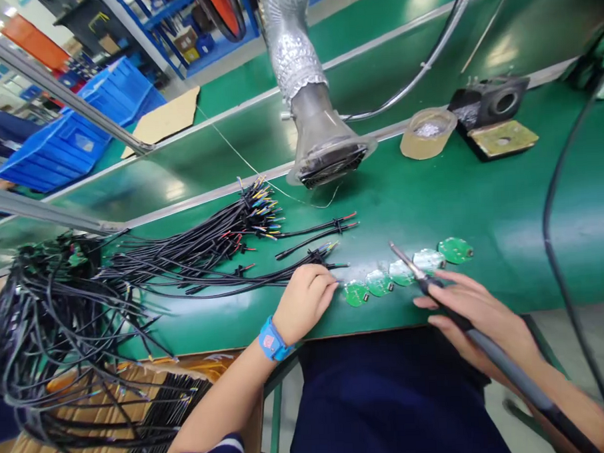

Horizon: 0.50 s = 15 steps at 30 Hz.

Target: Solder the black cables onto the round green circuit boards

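My right hand is wrapped round the handle of a soldering iron. The iron's metal tip points up and to the left, above a row of several small round green circuit boards on the bench. To the left of that row, my left hand rests at the bench edge with its thumb and fingers pinched together. What they hold, if anything, is too small to make out. Just behind these fingers lie black cables with stripped, coloured wire ends. A blue watch is on my left wrist.
A fume duct nozzle hangs over the green bench. At the back right are a solder spool and an iron stand with a yellow sponge. A large cable pile spills over the left side; a black cord hangs at right.
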### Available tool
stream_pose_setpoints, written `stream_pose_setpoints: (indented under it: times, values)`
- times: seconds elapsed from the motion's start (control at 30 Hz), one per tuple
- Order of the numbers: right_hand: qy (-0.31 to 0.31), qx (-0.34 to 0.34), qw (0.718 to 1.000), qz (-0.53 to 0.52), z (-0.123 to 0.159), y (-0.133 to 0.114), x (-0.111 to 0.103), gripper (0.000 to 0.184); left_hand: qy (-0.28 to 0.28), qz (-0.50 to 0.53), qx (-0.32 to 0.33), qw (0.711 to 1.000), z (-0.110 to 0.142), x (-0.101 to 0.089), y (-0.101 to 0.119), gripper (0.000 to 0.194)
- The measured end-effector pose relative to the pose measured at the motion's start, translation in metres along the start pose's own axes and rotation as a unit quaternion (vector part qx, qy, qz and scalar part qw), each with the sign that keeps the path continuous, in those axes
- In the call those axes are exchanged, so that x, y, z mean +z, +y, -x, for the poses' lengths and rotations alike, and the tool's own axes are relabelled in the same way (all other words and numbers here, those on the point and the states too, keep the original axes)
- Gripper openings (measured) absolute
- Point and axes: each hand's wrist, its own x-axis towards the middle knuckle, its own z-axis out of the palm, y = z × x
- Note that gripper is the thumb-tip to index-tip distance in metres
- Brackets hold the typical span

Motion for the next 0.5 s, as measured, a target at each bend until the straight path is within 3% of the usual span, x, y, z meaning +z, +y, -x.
stream_pose_setpoints:
  times: [0.1,0.23,0.5]
  values:
    - [0.025,-0.026,0.998,-0.046,0.000,-0.025,-0.001,0.049,0.046,0.086,-0.068,0.993,0.007,0.007,0.014,0.007]
    - [0.021,-0.002,0.990,-0.143,0.005,-0.043,0.005,0.046,0.013,0.104,-0.142,0.984,0.012,0.020,0.028,0.004]
    - [0.023,0.036,0.989,-0.143,0.016,-0.049,0.016,0.034,-0.003,0.122,-0.133,0.984,0.013,0.025,0.032,0.012]
